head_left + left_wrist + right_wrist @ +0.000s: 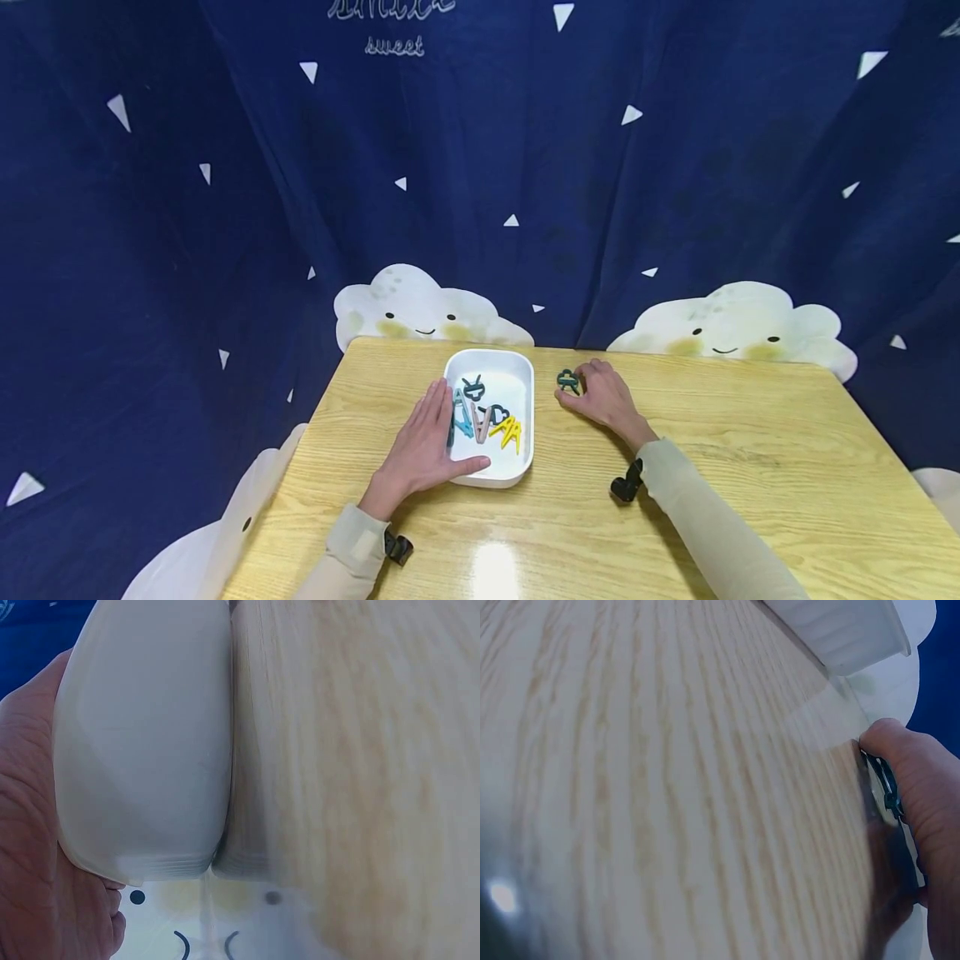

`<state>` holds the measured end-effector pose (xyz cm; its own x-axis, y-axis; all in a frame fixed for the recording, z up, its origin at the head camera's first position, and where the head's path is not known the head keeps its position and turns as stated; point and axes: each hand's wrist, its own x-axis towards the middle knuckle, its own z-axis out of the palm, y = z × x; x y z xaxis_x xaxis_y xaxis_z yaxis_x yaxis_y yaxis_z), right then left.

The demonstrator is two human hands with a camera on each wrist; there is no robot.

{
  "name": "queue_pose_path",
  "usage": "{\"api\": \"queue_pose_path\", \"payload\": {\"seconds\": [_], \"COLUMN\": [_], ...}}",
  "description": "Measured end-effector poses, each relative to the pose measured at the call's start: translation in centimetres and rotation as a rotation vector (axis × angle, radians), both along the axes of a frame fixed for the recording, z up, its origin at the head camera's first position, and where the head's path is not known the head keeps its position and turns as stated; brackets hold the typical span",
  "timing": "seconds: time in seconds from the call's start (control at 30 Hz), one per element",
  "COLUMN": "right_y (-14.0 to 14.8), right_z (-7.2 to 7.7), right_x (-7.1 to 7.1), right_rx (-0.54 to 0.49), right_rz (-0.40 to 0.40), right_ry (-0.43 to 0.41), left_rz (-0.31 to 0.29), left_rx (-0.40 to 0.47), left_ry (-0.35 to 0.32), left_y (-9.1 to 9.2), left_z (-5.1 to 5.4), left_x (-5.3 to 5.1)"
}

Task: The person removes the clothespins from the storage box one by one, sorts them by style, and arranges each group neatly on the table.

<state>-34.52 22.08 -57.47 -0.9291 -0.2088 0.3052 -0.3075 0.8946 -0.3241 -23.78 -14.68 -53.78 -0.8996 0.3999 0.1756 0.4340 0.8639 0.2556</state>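
Observation:
A white plastic tray [517, 467] stands on the table with several clips in it. My left hand [423, 442] lies along its left side, fingers straight and thumb out over the near rim; in the left wrist view the palm is against the tray's wall [142, 742]. Inside are blue clothespins [462, 417], a pinkish clothespin [481, 423], yellow clothespins [511, 432] and dark green clips [474, 388]. Right of the tray, my right hand [603, 396] pinches another dark green clip [567, 381] at the tabletop between thumb and fingers. The right wrist view shows this clip [889, 787] edge-on.
The wooden table [720, 433] reaches well to the right of my right hand. Its back edge meets a dark blue curtain [480, 167] printed with white triangles and clouds. Black wrist cameras [626, 483] sit beneath both wrists.

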Motion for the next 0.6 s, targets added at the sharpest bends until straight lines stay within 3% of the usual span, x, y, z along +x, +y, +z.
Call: {"api": "queue_pose_path", "payload": {"seconds": [0.6], "right_y": [0.12], "right_z": [-0.41], "right_x": [-0.20], "right_rx": [-0.023], "right_rz": [0.002], "right_ry": [-0.006], "left_rz": [0.004], "left_rx": [0.024], "left_ry": [-0.006], "left_y": [0.02], "left_z": [0.20], "left_x": [0.09]}}
